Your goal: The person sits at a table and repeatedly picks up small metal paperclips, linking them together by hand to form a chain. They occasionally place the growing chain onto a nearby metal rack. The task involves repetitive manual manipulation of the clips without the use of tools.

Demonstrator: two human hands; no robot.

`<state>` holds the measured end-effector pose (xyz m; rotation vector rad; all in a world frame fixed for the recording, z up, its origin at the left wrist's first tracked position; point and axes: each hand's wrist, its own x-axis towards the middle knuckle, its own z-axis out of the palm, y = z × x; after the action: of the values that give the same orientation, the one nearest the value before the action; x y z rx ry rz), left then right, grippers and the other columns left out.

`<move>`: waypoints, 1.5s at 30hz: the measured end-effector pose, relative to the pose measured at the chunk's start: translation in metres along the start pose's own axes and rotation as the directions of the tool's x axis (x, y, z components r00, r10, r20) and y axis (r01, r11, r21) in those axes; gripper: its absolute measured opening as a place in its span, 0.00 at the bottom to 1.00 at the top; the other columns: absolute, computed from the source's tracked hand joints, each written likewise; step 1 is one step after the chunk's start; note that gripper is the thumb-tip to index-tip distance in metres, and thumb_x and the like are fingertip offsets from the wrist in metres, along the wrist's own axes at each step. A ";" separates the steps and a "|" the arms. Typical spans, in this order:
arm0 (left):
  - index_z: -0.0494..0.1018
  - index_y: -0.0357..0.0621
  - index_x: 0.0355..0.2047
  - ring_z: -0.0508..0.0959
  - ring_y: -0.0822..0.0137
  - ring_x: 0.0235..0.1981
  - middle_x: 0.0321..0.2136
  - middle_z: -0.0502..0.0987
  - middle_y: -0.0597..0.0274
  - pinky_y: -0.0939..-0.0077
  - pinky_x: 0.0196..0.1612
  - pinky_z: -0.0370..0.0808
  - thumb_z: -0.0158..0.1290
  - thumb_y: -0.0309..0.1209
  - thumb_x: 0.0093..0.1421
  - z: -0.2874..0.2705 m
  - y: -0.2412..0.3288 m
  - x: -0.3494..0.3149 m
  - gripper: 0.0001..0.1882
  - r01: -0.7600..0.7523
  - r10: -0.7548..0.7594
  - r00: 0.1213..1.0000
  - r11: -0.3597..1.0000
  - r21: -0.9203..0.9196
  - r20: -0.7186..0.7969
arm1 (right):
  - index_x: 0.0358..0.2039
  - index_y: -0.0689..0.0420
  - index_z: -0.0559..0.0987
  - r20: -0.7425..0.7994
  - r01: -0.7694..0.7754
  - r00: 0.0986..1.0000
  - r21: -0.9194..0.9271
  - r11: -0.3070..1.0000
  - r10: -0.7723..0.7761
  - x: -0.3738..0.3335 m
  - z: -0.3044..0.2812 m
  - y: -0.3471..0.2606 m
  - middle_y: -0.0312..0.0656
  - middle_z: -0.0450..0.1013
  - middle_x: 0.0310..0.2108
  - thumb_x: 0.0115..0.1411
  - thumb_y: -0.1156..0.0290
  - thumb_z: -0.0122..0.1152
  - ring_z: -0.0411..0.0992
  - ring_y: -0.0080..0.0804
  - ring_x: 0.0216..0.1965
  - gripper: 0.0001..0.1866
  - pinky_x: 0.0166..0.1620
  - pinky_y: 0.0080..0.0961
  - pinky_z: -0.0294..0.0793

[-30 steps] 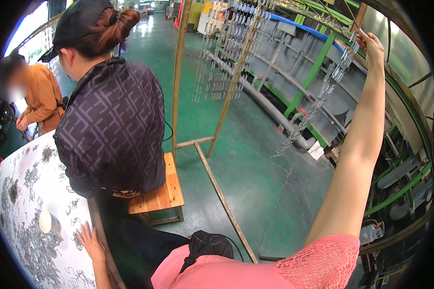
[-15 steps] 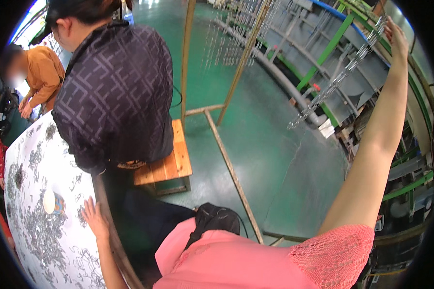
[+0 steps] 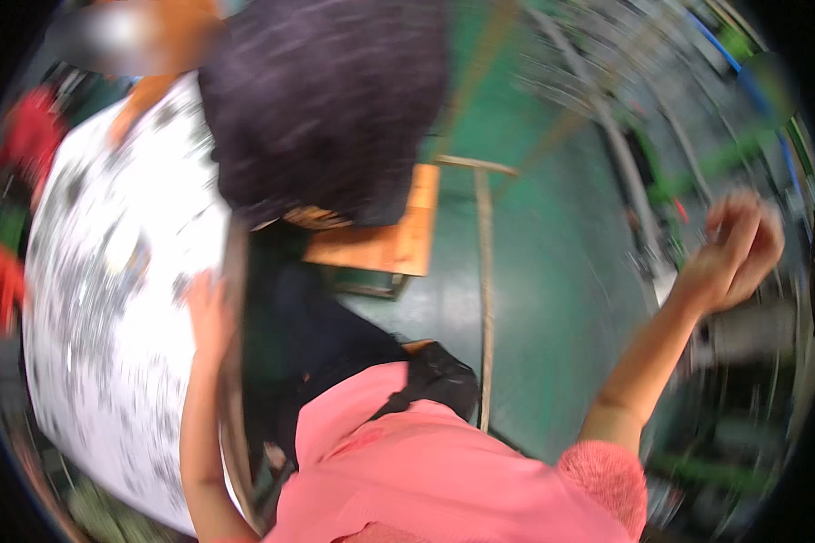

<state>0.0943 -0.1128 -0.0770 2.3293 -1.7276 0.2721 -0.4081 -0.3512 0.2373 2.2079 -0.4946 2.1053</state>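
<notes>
My left hand [image 3: 210, 317] lies flat near the edge of the white table [image 3: 167, 335], its fingers stretched out and holding nothing I can see. Around it on the table are many small dark metal pieces [image 3: 81, 290], smeared by motion. A pale cup [image 3: 122, 251] stands among them, also blurred. My right hand [image 3: 738, 244] is raised out to the right, away from the table. Its fingers look curled but are too smeared to tell how far they close, and no chain shows in it.
A person in a dark patterned jacket [image 3: 326, 109] sits close ahead on a wooden stool [image 3: 371, 249]. Another person's orange sleeve [image 3: 140, 100] reaches the table's far side; red clothing [image 3: 0, 285] shows at left. A metal frame bar [image 3: 486, 299] stands on the green floor; machinery [image 3: 697, 136] fills the right.
My right hand has come down and nearer; the chain that was in it no longer shows there. The view has swung left, and my left hand stays on the table.
</notes>
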 end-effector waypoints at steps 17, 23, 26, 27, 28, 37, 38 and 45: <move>0.66 0.45 0.53 0.55 0.44 0.63 0.58 0.61 0.53 0.43 0.61 0.54 0.56 0.24 0.52 -0.078 0.056 -0.203 0.26 0.761 -0.732 0.465 0.618 -0.198 -0.498 | 0.30 0.63 0.74 0.799 -0.726 0.471 0.592 0.350 -0.373 -0.235 0.239 -0.211 0.42 0.73 0.21 0.50 0.85 0.61 0.66 0.26 0.17 0.08 0.21 0.19 0.65; 0.67 0.43 0.52 0.55 0.43 0.63 0.57 0.63 0.51 0.49 0.62 0.52 0.52 0.30 0.55 -0.061 0.045 -0.199 0.22 0.876 -0.788 0.285 0.446 -0.186 -0.545 | 0.29 0.63 0.75 0.831 -0.763 0.409 0.538 0.358 -0.376 -0.240 0.268 -0.202 0.42 0.73 0.20 0.49 0.85 0.62 0.67 0.26 0.17 0.07 0.22 0.18 0.65; 0.69 0.42 0.49 0.57 0.44 0.62 0.56 0.66 0.53 0.54 0.62 0.53 0.51 0.29 0.55 -0.064 0.039 -0.195 0.20 0.887 -0.772 0.219 0.412 -0.208 -0.598 | 0.29 0.63 0.76 0.854 -0.827 0.354 0.476 0.299 -0.381 -0.250 0.279 -0.196 0.41 0.72 0.19 0.49 0.85 0.63 0.68 0.26 0.18 0.07 0.22 0.17 0.66; 0.69 0.42 0.49 0.57 0.45 0.62 0.55 0.66 0.54 0.55 0.61 0.53 0.50 0.29 0.55 -0.065 0.039 -0.193 0.19 0.887 -0.762 0.220 0.416 -0.200 -0.610 | 0.29 0.63 0.76 0.855 -0.844 0.330 0.457 0.282 -0.400 -0.253 0.284 -0.195 0.41 0.72 0.19 0.49 0.84 0.63 0.68 0.25 0.18 0.07 0.22 0.17 0.66; 0.69 0.42 0.48 0.58 0.46 0.62 0.55 0.67 0.54 0.55 0.61 0.54 0.50 0.29 0.55 -0.065 0.039 -0.192 0.19 0.904 -0.770 0.237 0.398 -0.156 -0.592 | 0.30 0.63 0.76 0.841 -0.849 0.323 0.460 0.259 -0.435 -0.256 0.290 -0.197 0.41 0.72 0.19 0.50 0.84 0.64 0.69 0.25 0.18 0.07 0.22 0.17 0.66; 0.70 0.44 0.48 0.61 0.51 0.60 0.54 0.68 0.58 0.57 0.59 0.56 0.52 0.30 0.53 -0.067 0.043 -0.187 0.20 0.952 -0.799 0.223 0.301 -0.049 -0.558 | 0.41 0.63 0.73 0.819 -0.961 0.004 0.163 0.225 -0.574 -0.276 0.329 -0.176 0.44 0.75 0.35 0.61 0.82 0.51 0.74 0.25 0.25 0.08 0.26 0.16 0.70; 0.70 0.44 0.48 0.61 0.51 0.60 0.54 0.68 0.58 0.57 0.59 0.56 0.53 0.29 0.53 -0.065 0.042 -0.184 0.20 0.953 -0.806 0.211 0.295 -0.066 -0.553 | 0.45 0.63 0.71 0.800 -0.958 0.019 0.186 0.218 -0.600 -0.275 0.336 -0.175 0.46 0.73 0.41 0.64 0.81 0.45 0.77 0.29 0.30 0.10 0.29 0.18 0.74; 0.70 0.44 0.48 0.62 0.51 0.59 0.53 0.69 0.58 0.58 0.58 0.58 0.53 0.28 0.53 -0.065 0.043 -0.186 0.20 0.968 -0.840 0.175 0.242 -0.065 -0.514 | 0.41 0.65 0.75 0.620 -0.821 0.033 0.464 0.333 -0.784 -0.170 0.378 -0.197 0.52 0.71 0.48 0.62 0.82 0.46 0.77 0.45 0.39 0.09 0.38 0.32 0.77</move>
<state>-0.0014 0.0644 -0.0638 2.6953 0.2029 0.7582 0.0043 -0.2277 0.0798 3.9549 1.4584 -0.5594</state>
